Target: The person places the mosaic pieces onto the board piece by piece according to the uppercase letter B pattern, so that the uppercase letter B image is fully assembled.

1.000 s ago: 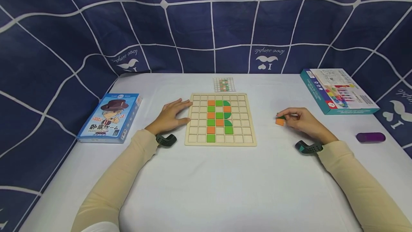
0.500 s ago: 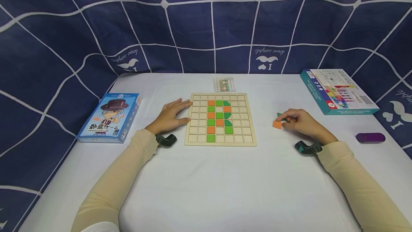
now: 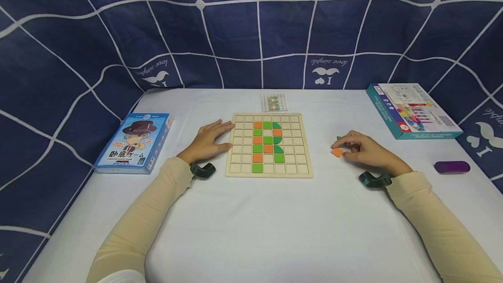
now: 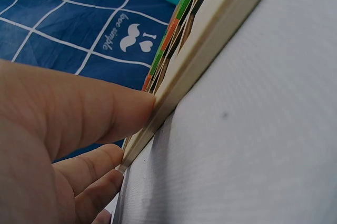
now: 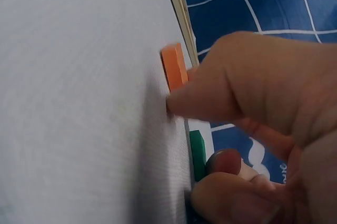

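A wooden grid board bears orange, light green and rounded dark green tiles in its middle columns. My left hand lies at the board's left side with fingers extended; in the left wrist view the thumb touches the board's side edge. Right of the board, my right hand pinches an orange square tile between thumb and fingers, low over the white cloth. Under the curled fingers a green piece shows in the right wrist view, mostly covered in the head view.
A small pattern card lies behind the board. To the left is a blue game box, at the back right a teal-edged box. A purple oblong object lies far right. A dark blue curtain rises behind the table.
The orange tile has shifted slightly left and turned in my right hand, coming away from the green piece. My left hand and the board have stayed put.
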`<action>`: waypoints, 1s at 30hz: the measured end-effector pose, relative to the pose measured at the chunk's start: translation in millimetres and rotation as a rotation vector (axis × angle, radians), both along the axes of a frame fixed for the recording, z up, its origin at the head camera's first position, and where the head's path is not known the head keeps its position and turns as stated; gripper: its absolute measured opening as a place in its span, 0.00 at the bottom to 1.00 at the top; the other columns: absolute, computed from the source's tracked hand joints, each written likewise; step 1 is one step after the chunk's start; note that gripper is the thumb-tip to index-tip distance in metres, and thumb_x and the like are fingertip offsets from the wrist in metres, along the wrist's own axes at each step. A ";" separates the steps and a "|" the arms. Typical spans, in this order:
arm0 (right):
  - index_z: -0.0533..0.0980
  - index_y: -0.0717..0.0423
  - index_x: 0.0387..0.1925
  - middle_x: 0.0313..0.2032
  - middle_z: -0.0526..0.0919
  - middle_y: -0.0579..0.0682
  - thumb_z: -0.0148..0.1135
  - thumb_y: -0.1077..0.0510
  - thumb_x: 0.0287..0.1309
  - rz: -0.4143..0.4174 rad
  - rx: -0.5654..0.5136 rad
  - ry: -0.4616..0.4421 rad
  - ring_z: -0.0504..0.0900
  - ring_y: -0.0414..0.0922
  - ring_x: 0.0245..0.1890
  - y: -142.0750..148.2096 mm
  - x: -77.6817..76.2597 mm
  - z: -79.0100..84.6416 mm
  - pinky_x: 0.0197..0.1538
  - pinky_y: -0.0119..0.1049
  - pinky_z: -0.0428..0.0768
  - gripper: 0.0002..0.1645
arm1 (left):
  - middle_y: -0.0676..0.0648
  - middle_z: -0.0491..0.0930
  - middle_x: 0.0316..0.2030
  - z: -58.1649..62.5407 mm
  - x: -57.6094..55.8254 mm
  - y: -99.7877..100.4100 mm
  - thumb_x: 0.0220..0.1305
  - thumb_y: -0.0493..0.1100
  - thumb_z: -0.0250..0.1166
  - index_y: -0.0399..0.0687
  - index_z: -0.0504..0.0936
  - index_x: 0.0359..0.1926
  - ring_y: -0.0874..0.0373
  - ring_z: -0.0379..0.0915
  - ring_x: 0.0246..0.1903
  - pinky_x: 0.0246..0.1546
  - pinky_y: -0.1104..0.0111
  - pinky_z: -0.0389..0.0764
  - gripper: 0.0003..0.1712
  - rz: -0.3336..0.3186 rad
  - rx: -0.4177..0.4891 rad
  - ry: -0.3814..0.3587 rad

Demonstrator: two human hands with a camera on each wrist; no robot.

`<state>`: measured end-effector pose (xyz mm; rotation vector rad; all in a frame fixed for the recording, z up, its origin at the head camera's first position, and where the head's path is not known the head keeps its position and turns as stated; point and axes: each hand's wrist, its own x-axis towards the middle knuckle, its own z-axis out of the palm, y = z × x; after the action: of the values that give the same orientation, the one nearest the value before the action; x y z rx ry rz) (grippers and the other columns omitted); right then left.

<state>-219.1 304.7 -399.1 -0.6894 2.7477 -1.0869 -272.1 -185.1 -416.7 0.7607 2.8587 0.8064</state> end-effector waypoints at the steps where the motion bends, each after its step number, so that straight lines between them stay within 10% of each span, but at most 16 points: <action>1: 0.83 0.60 0.49 0.34 0.72 0.51 0.70 0.69 0.52 -0.015 0.012 -0.003 0.65 0.43 0.27 -0.2 -0.3 0.4 0.27 0.32 0.65 0.20 | 0.48 0.58 0.75 -0.4 -0.2 -0.3 0.64 0.53 0.65 0.52 0.64 0.75 0.48 0.41 0.77 0.73 0.49 0.41 0.40 -0.001 0.002 0.000; 18: 0.83 0.63 0.43 0.34 0.78 0.54 0.73 0.67 0.50 -0.067 -0.060 -0.006 0.71 0.39 0.26 -0.1 -2.0 2.6 0.29 0.28 0.71 0.16 | 0.49 0.58 0.75 0.3 0.5 0.4 0.65 0.54 0.65 0.53 0.64 0.75 0.48 0.40 0.77 0.72 0.49 0.42 0.40 0.007 0.003 -0.012; 30: 0.77 0.66 0.47 0.32 0.86 0.56 0.69 0.67 0.55 -0.072 -0.190 -0.202 0.73 0.38 0.20 -40.7 9.2 16.2 0.21 0.30 0.70 0.17 | 0.49 0.57 0.76 0.2 0.8 0.2 0.65 0.54 0.65 0.52 0.63 0.75 0.48 0.41 0.77 0.72 0.49 0.42 0.40 0.006 0.004 -0.010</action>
<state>-209.9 263.9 -382.9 -0.4741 2.5396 -1.3653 -271.3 -184.8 -416.5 0.7468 2.8528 0.8139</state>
